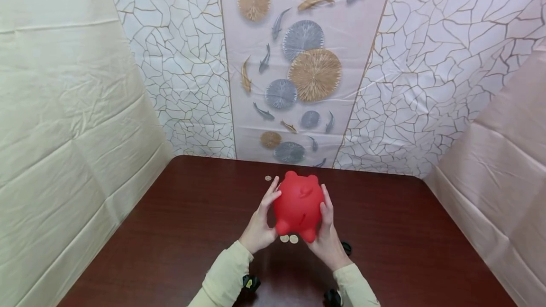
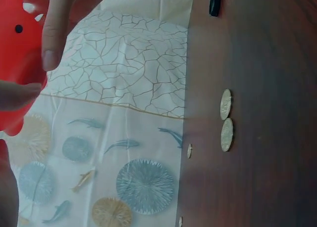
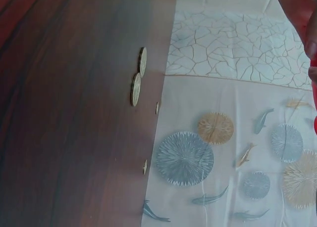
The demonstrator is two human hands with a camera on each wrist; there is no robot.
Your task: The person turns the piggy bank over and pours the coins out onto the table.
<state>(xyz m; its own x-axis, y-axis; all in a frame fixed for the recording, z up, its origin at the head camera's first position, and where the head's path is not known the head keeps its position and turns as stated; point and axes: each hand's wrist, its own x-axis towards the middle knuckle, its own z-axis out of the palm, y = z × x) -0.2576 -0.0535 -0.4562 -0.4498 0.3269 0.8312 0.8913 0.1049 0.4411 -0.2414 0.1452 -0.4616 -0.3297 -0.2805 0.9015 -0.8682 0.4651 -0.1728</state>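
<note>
A red piggy bank (image 1: 295, 205) is held up above the table between both hands, its curled tail and a dark slit facing the head camera. My left hand (image 1: 260, 231) grips its left side, fingers spread along it. The right hand (image 1: 326, 240) holds the opposite side with bent fingers. In the left wrist view, one black eye of the piggy bank (image 2: 17, 44) shows beside a finger. Two gold-toned coins (image 1: 284, 239) lie under it on the table, nearly touching. The right wrist view catches just a red edge of the piggy bank.
Farther back on the dark brown table (image 1: 204, 203) lies a small coin (image 1: 268, 178); the wrist views show another small coin (image 3: 145, 166). A round black piece (image 1: 346, 248) sits beside the right wrist. Patterned cloth (image 1: 281, 60) hangs behind the table.
</note>
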